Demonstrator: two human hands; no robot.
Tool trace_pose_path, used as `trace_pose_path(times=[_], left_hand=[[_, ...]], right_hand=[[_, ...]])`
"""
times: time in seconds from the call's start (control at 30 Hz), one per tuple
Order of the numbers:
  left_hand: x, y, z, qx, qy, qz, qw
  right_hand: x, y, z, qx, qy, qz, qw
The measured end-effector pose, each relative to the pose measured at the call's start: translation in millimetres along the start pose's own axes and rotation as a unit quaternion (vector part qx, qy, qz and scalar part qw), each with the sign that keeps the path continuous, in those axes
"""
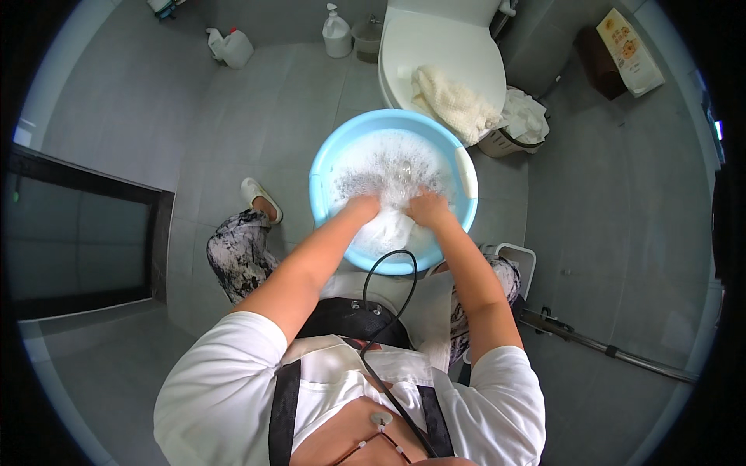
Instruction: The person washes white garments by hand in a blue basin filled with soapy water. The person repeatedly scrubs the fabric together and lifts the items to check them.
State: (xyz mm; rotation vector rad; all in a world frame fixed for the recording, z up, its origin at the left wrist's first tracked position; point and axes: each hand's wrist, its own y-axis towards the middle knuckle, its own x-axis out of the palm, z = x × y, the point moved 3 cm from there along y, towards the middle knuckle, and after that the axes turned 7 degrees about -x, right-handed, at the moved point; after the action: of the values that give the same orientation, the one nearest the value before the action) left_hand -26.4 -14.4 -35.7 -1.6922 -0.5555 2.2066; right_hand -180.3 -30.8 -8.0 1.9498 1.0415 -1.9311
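Note:
A round light blue basin [317, 186] full of foamy water stands on the floor in front of me. Both my hands are in the suds, partly covered by foam. A wet white cloth [386, 233] bunches up between them at the basin's near side. My left hand [364, 207] is closed on the cloth's left part, its fingertips sunk in the foam. On the other side my right hand [427, 207] grips the cloth with curled fingers. A long cream-coloured piece [466, 172] lies along the basin's right rim; I cannot tell what it is.
Beyond the basin is a white toilet [447, 50], with a cream knitted cloth [451, 99] on its lid. A full waste basket [509, 144] stands right of it. A pump bottle [336, 33] and a white jug [231, 48] are at the back wall. A black cable [375, 334] hangs before me.

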Motion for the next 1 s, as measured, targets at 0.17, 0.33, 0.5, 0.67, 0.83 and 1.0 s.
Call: trace_pose_path(times=[0.17,0.33,0.5,0.67,0.83,1.0], left_hand=[[-14.5,8.2,-9.7,0.077,0.069,0.060,0.993],[-53.6,0.8,-25.0,0.028,-0.242,0.034,0.969],[-71.2,-18.0,-19.5,-0.012,-0.705,-0.058,0.707],[-64.5,-21.5,7.0,0.005,-0.921,-0.080,0.382],[-71.9,-30.2,41.2,-0.022,-0.903,-0.128,0.410],[-70.2,-37.1,58.8,-0.054,-0.892,-0.140,0.426]], right_hand=[[-4.1,14.3,15.7,0.044,0.055,0.032,0.997],[-21.7,17.1,30.3,0.072,0.605,0.226,0.760],[-44.9,3.1,15.8,-0.007,0.919,0.192,0.345],[-60.0,-4.2,-17.7,0.001,0.839,0.324,0.436],[-92.6,-33.4,-61.1,-0.077,0.354,0.543,0.758],[-94.9,-37.1,-71.7,-0.136,0.262,0.551,0.780]])
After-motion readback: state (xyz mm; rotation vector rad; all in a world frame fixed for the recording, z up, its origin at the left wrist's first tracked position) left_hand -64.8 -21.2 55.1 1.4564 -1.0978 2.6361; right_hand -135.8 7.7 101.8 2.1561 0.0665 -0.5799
